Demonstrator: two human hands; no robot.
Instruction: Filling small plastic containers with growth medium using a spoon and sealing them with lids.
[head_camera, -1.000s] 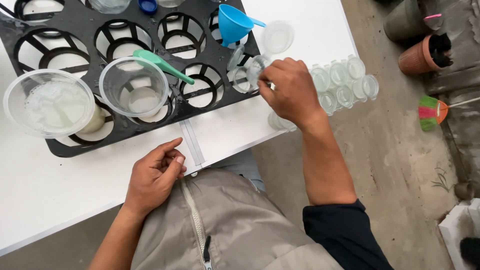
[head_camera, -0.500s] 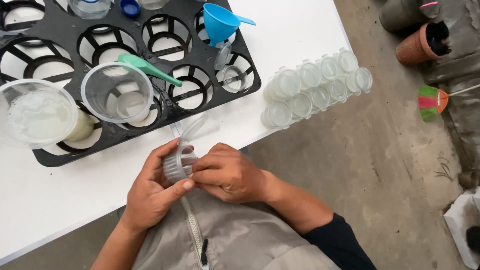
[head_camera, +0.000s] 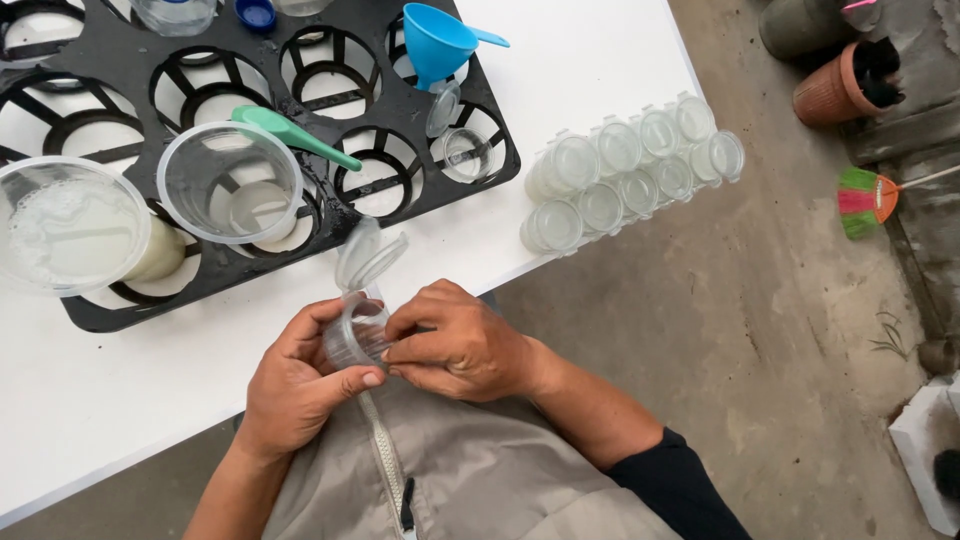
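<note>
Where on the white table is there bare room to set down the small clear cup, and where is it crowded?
Free: the white table strip between the black tray and the near edge, and the patch between the tray and the packed clear cups. Crowded: the tray, with tubs, blue funnel and green spoon.

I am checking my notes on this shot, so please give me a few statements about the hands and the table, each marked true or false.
1. Both hands, the left hand and the right hand, hold a small clear container. True.
2. The container's hinged lid is shut. False: it stands open.
3. The blue funnel lies on the floor. False: it sits on the black tray.
4. A block of small clear containers lies at the table's edge. True.
</note>
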